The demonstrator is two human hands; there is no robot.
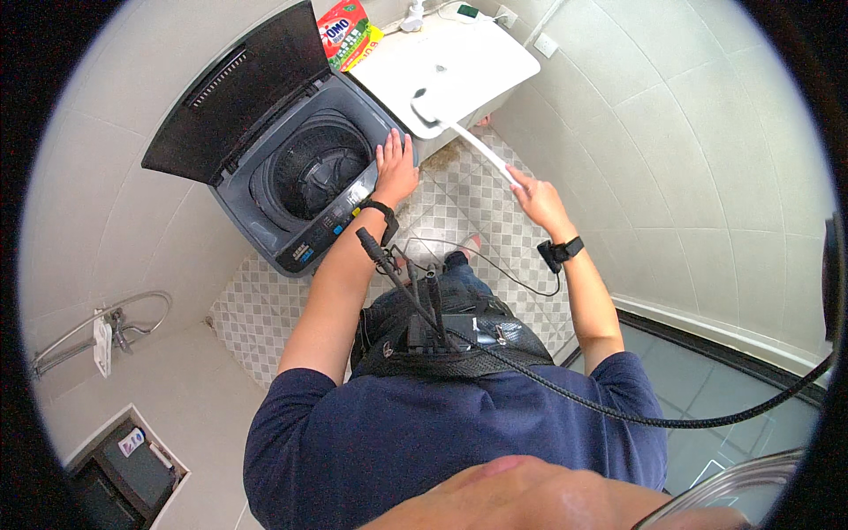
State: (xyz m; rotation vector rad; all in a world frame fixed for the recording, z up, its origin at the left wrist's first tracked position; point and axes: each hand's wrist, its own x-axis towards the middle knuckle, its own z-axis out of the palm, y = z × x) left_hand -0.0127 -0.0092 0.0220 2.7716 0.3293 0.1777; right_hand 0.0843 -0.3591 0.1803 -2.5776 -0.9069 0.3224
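My left hand lies with fingers spread on the right rim of a dark grey top-loading washing machine. The machine's black lid is raised, and its drum shows inside. With fingers wrapped round it, my right hand holds the handle of a white long-handled brush. The brush slants up and left from that hand. Its pale head is at the near corner of a white rounded top; bristles cannot be made out, nor whether it touches.
A red, green and yellow detergent bag stands behind the machine. A cable runs from my right wrist strap to the black waist gear. A shower fitting and a wall niche are at left. Patterned tiles cover the floor.
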